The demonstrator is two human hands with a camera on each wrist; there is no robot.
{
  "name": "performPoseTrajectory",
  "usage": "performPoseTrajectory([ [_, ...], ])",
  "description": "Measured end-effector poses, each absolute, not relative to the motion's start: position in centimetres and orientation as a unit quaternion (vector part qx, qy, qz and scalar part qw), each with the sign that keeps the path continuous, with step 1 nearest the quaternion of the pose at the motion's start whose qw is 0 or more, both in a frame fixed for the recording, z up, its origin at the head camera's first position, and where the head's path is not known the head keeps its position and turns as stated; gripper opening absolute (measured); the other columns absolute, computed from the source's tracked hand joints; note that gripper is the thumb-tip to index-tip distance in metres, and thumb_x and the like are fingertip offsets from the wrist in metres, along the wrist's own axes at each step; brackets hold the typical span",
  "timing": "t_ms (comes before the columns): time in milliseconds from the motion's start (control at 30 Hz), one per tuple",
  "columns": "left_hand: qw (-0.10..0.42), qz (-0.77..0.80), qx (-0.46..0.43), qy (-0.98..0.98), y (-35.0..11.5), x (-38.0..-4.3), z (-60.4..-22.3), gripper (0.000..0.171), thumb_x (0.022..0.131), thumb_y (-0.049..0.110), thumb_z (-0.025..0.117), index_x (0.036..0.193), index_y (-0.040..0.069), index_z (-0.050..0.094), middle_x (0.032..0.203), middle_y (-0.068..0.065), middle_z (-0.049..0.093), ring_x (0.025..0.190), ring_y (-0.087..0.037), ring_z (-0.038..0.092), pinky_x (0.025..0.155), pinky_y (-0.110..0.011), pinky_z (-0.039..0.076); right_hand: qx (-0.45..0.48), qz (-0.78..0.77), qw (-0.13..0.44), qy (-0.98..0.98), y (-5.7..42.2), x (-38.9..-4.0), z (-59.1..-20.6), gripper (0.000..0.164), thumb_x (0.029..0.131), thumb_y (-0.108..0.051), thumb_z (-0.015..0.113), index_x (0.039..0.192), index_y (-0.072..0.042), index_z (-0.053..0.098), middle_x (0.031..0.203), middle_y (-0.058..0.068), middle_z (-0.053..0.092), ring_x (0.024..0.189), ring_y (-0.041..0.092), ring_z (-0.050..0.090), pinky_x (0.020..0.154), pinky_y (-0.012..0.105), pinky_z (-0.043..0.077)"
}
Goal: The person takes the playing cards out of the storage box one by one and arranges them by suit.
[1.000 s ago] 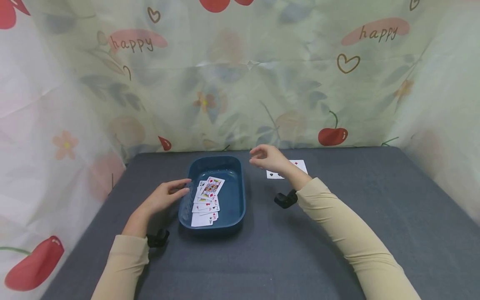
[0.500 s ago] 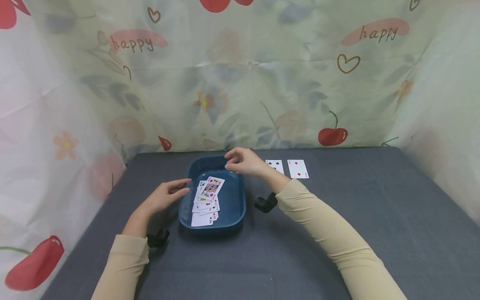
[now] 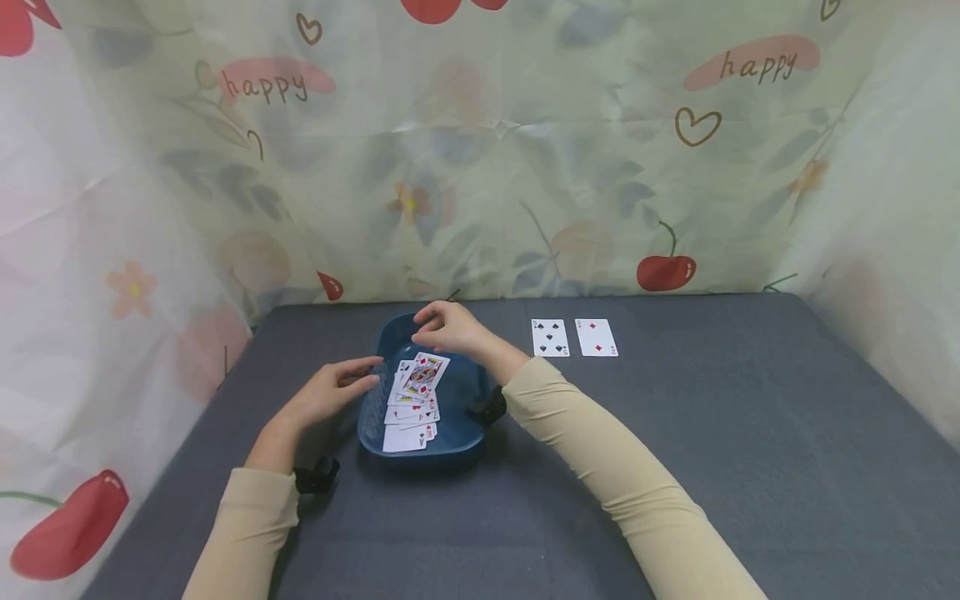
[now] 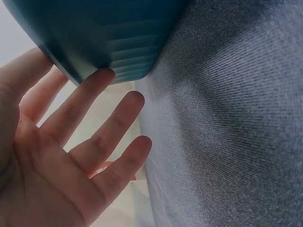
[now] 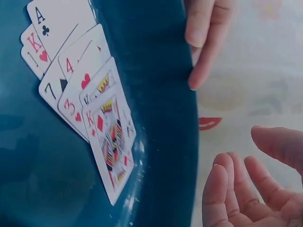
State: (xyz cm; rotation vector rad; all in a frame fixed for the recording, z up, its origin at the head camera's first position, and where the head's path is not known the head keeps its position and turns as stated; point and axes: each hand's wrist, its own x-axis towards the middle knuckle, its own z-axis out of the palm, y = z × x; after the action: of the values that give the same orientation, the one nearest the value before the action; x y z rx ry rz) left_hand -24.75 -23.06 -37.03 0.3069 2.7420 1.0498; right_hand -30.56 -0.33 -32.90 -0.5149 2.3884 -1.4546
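A dark blue tray (image 3: 457, 429) holds several overlapping playing cards (image 3: 411, 417) along its left side. In the right wrist view the king of diamonds (image 5: 111, 144) lies on top at one end and the ace of clubs (image 5: 61, 19) at the other. My left hand (image 3: 326, 396) rests at the tray's left rim; in the left wrist view its fingers (image 4: 78, 106) are spread and fairly straight against the outer wall. Over the tray's far part hovers my right hand (image 3: 453, 327), fingers loosely bent, thumb apart, nothing seen between them.
To the right of the tray, a five of spades (image 3: 551, 338) and a diamonds card (image 3: 597, 338) lie face up, side by side, on the dark grey tablecloth (image 3: 675, 400). A printed curtain (image 3: 487, 167) hangs behind the table.
My right hand has moved left from above the two loose cards to over the tray, uncovering them. The left hand, the tray and its cards have stayed put.
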Motion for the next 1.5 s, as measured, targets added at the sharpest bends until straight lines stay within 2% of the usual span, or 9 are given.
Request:
performPoseTrajectory([
  [133,0.092,0.357,0.110,0.923,-23.2,-24.8,-37.0,0.050,0.096,0.034,0.050,0.139,0.009,0.044,0.144,-0.021,0.041,0.128,-0.042,0.044,0.102,-0.055,0.039,-0.157,-0.505,0.144,0.836,-1.4,-30.9,-33.6,0.040,0.087,-0.013,0.064,0.124,-0.002,0.054,0.113,0.019,0.063,0.102,0.032,0.062,0.086,0.039,0.054],
  [300,0.089,0.360,0.112,0.922,-23.2,-24.8,-37.1,0.052,0.096,0.037,0.050,0.139,0.009,0.044,0.144,-0.021,0.041,0.128,-0.042,0.045,0.102,-0.055,0.039,-0.123,-0.489,0.132,0.853,-2.1,-31.3,-34.4,0.037,0.085,-0.013,0.067,0.120,-0.003,0.056,0.112,0.017,0.063,0.099,0.030,0.063,0.077,0.030,0.054],
  [433,0.089,0.361,0.111,0.922,-23.3,-24.8,-37.2,0.053,0.096,0.038,0.050,0.139,0.010,0.044,0.145,-0.021,0.040,0.128,-0.042,0.044,0.102,-0.056,0.039,-0.094,-0.454,0.118,0.878,-2.7,-32.3,-35.6,0.039,0.082,-0.015,0.071,0.117,-0.006,0.058,0.111,0.013,0.064,0.099,0.026,0.062,0.079,0.031,0.053],
  [600,0.089,0.364,0.112,0.920,-23.3,-24.7,-37.2,0.052,0.096,0.038,0.050,0.139,0.010,0.044,0.145,-0.021,0.040,0.129,-0.043,0.044,0.102,-0.056,0.039,-0.114,-0.437,0.076,0.889,-3.4,-37.7,-42.0,0.042,0.068,-0.023,0.083,0.104,-0.016,0.062,0.092,0.002,0.064,0.082,0.014,0.060,0.068,0.027,0.051],
  [667,0.089,0.364,0.111,0.921,-23.3,-24.7,-37.2,0.052,0.096,0.038,0.050,0.139,0.010,0.044,0.145,-0.021,0.040,0.129,-0.043,0.043,0.102,-0.056,0.039,-0.116,-0.434,0.082,0.890,-3.6,-38.8,-43.4,0.045,0.064,-0.023,0.085,0.102,-0.017,0.062,0.091,0.001,0.063,0.082,0.013,0.059,0.068,0.026,0.050],
  [833,0.089,0.363,0.108,0.921,-23.2,-24.7,-37.3,0.050,0.096,0.035,0.050,0.139,0.010,0.044,0.145,-0.021,0.040,0.129,-0.043,0.043,0.102,-0.056,0.039,-0.096,-0.397,0.098,0.907,-3.4,-34.4,-39.7,0.044,0.074,-0.012,0.076,0.113,-0.007,0.057,0.105,0.010,0.062,0.094,0.020,0.058,0.080,0.028,0.050],
  [967,0.086,0.363,0.111,0.921,-23.2,-24.7,-37.3,0.051,0.096,0.036,0.050,0.139,0.010,0.044,0.144,-0.021,0.041,0.129,-0.042,0.043,0.102,-0.056,0.039,-0.108,-0.381,0.086,0.914,-3.2,-32.0,-38.0,0.044,0.078,-0.008,0.070,0.118,-0.003,0.054,0.108,0.014,0.061,0.094,0.022,0.056,0.078,0.027,0.048],
  [1233,0.086,0.364,0.113,0.920,-23.3,-24.7,-37.3,0.052,0.096,0.037,0.050,0.139,0.010,0.044,0.144,-0.021,0.042,0.129,-0.042,0.043,0.103,-0.056,0.038,-0.123,-0.339,0.122,0.925,-2.9,-31.7,-37.8,0.062,0.073,-0.017,0.079,0.128,-0.007,0.050,0.131,0.015,0.054,0.119,0.029,0.050,0.103,0.040,0.041],
  [1500,0.081,0.361,0.115,0.922,-23.3,-24.7,-37.4,0.051,0.096,0.037,0.050,0.139,0.010,0.045,0.143,-0.020,0.043,0.129,-0.042,0.044,0.102,-0.056,0.039,-0.140,-0.255,0.146,0.946,-3.1,-31.7,-38.1,0.076,0.068,-0.020,0.083,0.134,-0.012,0.045,0.137,0.015,0.047,0.129,0.032,0.040,0.110,0.042,0.031],
])
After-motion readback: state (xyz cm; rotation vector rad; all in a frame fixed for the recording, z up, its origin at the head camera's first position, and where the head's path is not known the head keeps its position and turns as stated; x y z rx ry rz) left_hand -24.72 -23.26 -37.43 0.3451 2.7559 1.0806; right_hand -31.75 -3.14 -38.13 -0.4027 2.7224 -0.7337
